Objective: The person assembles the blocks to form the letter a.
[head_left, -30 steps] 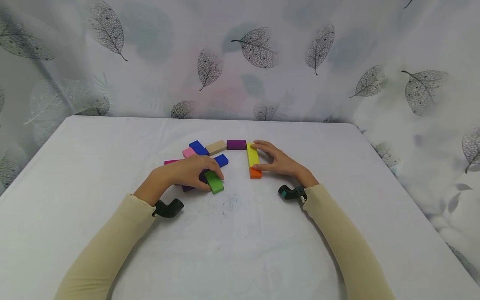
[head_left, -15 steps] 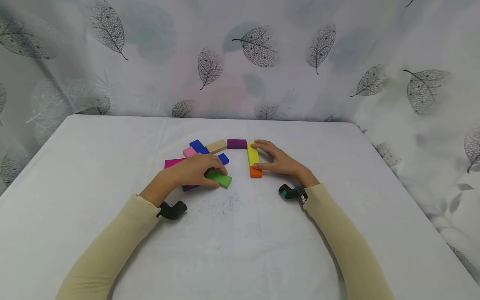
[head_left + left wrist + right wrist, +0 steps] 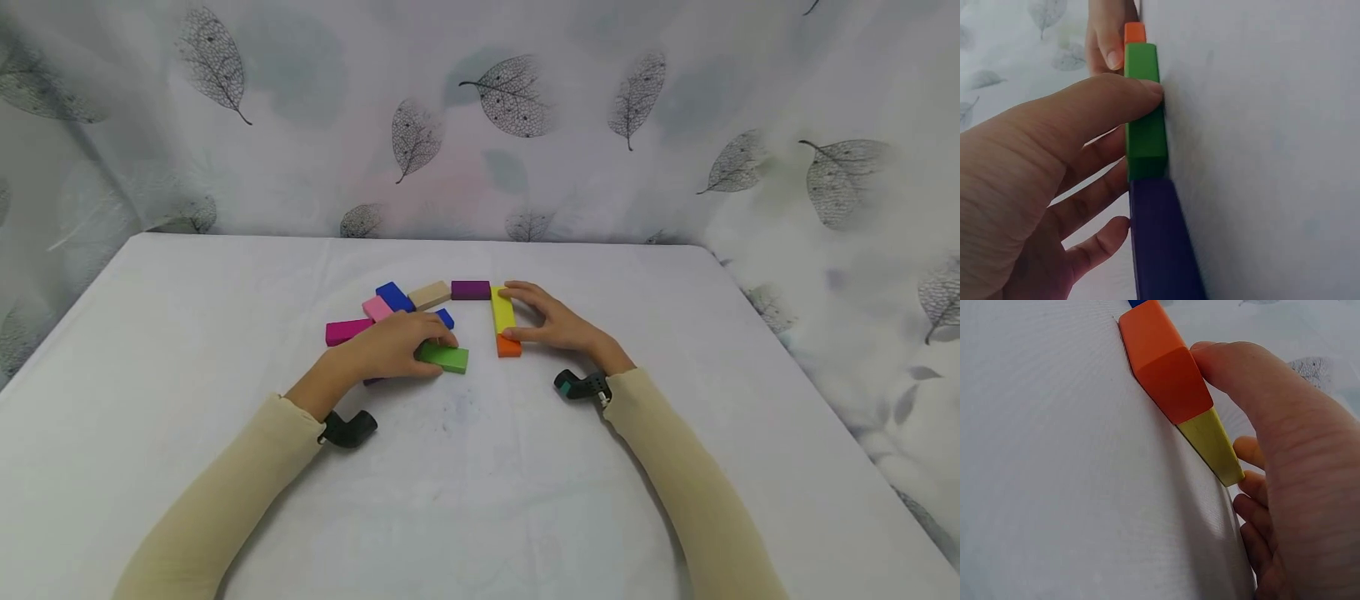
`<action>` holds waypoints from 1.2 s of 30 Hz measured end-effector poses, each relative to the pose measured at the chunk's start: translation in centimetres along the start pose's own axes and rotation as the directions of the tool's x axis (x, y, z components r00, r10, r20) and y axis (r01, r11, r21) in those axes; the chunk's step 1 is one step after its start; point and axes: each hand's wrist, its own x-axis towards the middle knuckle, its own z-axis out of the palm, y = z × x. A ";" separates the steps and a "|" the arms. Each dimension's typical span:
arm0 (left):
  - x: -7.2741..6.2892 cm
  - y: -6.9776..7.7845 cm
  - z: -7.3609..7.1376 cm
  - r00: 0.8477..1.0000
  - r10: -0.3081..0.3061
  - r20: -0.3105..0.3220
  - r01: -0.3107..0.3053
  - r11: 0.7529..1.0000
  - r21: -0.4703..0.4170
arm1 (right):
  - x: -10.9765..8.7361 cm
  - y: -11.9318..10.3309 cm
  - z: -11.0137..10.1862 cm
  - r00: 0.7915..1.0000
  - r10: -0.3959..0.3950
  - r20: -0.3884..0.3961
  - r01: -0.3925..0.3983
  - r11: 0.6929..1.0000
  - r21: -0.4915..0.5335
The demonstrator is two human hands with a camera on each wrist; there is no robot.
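Note:
My left hand (image 3: 390,343) pinches a green block (image 3: 447,358) between thumb and fingers, low on the table. In the left wrist view, a dark purple-blue block (image 3: 1163,244) meets the green block's near end. My right hand (image 3: 558,323) rests against the right side of a yellow block (image 3: 502,312) and an orange block (image 3: 508,347) set end to end. In the right wrist view, the thumb touches the orange block and the fingertips are at the yellow block's far end. A gap separates the green and orange blocks in the head view.
Purple (image 3: 470,290), beige (image 3: 430,296), blue (image 3: 394,297), pink (image 3: 377,308) and magenta (image 3: 347,332) blocks form an arc on the white table (image 3: 480,500). Another blue block (image 3: 446,317) lies inside, partly hidden by the left hand. A leaf-patterned cloth (image 3: 337,108) hangs behind.
The left hand has shifted slightly right and swung the green block from a steep slant to nearly level, pointing towards the orange block. The right hand stays put.

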 end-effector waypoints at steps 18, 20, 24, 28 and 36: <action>1.3 0.9 0.5 0.998 0.000 -0.065 0.002 1.000 0.027 | -0.2 0.3 -0.2 1.000 -0.022 -0.009 0.021 1.000 -0.020; 1.4 1.0 0.6 0.998 -0.004 -0.064 0.006 1.000 0.028 | -0.2 0.4 -0.2 1.000 -0.024 -0.010 0.023 1.000 -0.016; 1.9 1.1 0.8 0.997 -0.011 -0.073 0.014 0.999 0.039 | -0.1 0.3 -0.1 0.999 -0.034 -0.011 0.034 0.999 -0.008; 2.3 1.2 1.0 0.996 -0.004 -0.092 0.008 0.999 0.044 | 0.0 0.2 -0.1 0.999 -0.037 -0.011 0.037 0.999 -0.004; 3.1 1.7 1.1 0.997 -0.031 -0.066 0.035 0.998 0.052 | -1.4 -3.1 -0.7 1.000 -0.014 0.006 0.014 1.000 0.008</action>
